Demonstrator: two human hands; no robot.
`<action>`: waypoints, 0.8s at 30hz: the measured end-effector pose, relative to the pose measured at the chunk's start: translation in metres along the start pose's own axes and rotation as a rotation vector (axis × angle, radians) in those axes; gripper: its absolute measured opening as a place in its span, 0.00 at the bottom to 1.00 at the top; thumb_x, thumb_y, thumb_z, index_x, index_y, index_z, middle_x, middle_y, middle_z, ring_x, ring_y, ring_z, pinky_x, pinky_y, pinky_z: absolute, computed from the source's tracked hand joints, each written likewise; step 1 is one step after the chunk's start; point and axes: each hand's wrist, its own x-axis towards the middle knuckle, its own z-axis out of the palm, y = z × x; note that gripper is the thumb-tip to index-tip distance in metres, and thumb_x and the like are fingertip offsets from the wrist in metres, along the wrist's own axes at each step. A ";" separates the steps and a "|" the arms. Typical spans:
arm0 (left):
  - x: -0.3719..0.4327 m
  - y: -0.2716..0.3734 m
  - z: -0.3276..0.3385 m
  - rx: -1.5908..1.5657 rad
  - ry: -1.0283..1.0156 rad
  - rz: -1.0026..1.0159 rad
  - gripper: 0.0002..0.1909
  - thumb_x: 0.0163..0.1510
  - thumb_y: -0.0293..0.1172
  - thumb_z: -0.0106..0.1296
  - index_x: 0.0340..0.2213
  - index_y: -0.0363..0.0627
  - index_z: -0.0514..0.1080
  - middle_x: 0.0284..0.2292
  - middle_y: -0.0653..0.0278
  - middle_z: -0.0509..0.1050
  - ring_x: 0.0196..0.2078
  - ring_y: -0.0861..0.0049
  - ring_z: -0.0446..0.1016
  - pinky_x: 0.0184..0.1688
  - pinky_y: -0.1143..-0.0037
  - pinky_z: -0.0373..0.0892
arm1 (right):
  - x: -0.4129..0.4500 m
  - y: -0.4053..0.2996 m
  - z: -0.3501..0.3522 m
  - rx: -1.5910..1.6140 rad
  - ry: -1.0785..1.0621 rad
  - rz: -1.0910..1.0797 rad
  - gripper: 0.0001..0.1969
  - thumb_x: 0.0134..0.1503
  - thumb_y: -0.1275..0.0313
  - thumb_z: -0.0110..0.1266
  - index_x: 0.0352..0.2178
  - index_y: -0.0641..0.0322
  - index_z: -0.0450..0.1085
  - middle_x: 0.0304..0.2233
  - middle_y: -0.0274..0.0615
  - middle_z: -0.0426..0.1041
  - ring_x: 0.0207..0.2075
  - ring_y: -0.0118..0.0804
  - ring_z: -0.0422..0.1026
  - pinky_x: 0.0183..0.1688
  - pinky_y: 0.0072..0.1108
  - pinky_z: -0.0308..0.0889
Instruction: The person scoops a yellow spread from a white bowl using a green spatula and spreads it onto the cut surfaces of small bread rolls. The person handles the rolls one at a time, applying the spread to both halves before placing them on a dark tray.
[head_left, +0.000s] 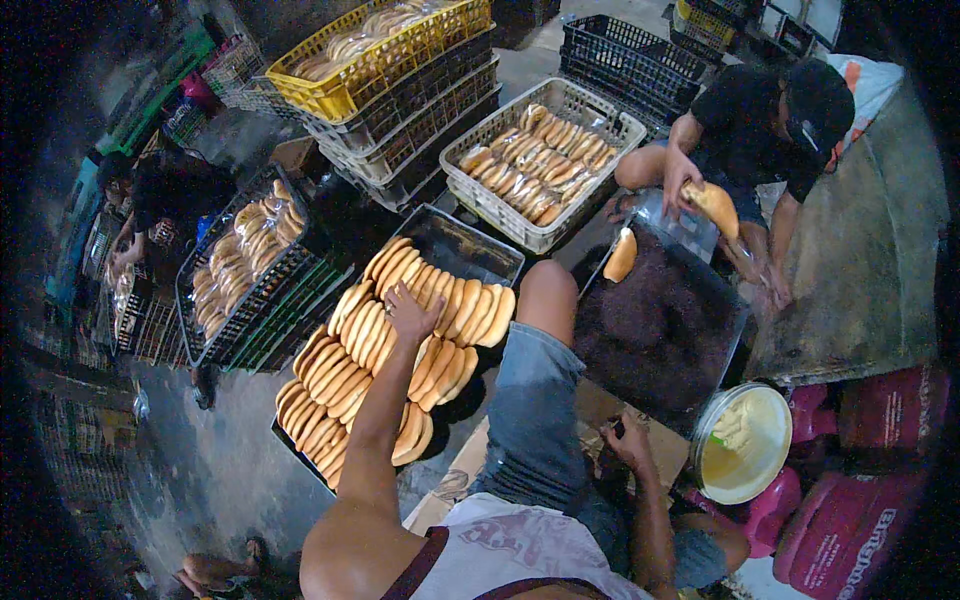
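Note:
My left hand (414, 313) rests with its fingers spread on the tops of long bread rolls (352, 367). The golden rolls stand packed on edge in several rows in a black tray (469, 238), whose far end shows a bare dark floor. My right hand (628, 444) is low beside my bent leg, over a piece of cardboard (660, 442). Its fingers are curled near something small and dark; whether they hold it is unclear. Ahead of that hand lies a large tray of dark brown crumbly filling (652, 322), with one bread roll (620, 256) at its far left edge.
Across the filling, a co-worker (765, 135) holds a bread roll (712, 208). A tub of pale yellow cream (746, 442) stands right, beside pink bags (840, 525). A crate of wrapped rolls (544, 161) and stacked crates (390, 97) stand ahead. Another person (169, 195) sits left behind a crate (247, 262).

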 end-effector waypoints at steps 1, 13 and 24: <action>-0.001 -0.001 -0.003 0.073 -0.042 -0.026 0.59 0.46 0.69 0.51 0.64 0.35 0.44 0.62 0.35 0.45 0.67 0.43 0.43 0.63 0.47 0.48 | 0.001 -0.001 0.001 0.023 -0.012 -0.027 0.21 0.53 0.60 0.60 0.41 0.66 0.69 0.34 0.51 0.76 0.36 0.51 0.76 0.39 0.33 0.70; 0.133 -0.004 -0.007 0.631 -0.473 0.139 0.76 0.28 0.71 0.65 0.67 0.57 0.29 0.67 0.49 0.21 0.67 0.40 0.17 0.53 0.25 0.38 | -0.019 0.005 -0.017 -0.177 -0.079 -0.035 0.19 0.56 0.63 0.59 0.44 0.63 0.69 0.32 0.46 0.76 0.32 0.36 0.75 0.35 0.26 0.69; 0.200 -0.069 0.024 0.589 -0.379 0.130 0.55 0.41 0.65 0.59 0.64 0.55 0.49 0.68 0.61 0.42 0.67 0.40 0.42 0.62 0.41 0.52 | -0.050 0.007 -0.026 0.085 -0.186 0.300 0.18 0.56 0.62 0.59 0.45 0.60 0.70 0.31 0.45 0.78 0.31 0.42 0.77 0.35 0.30 0.71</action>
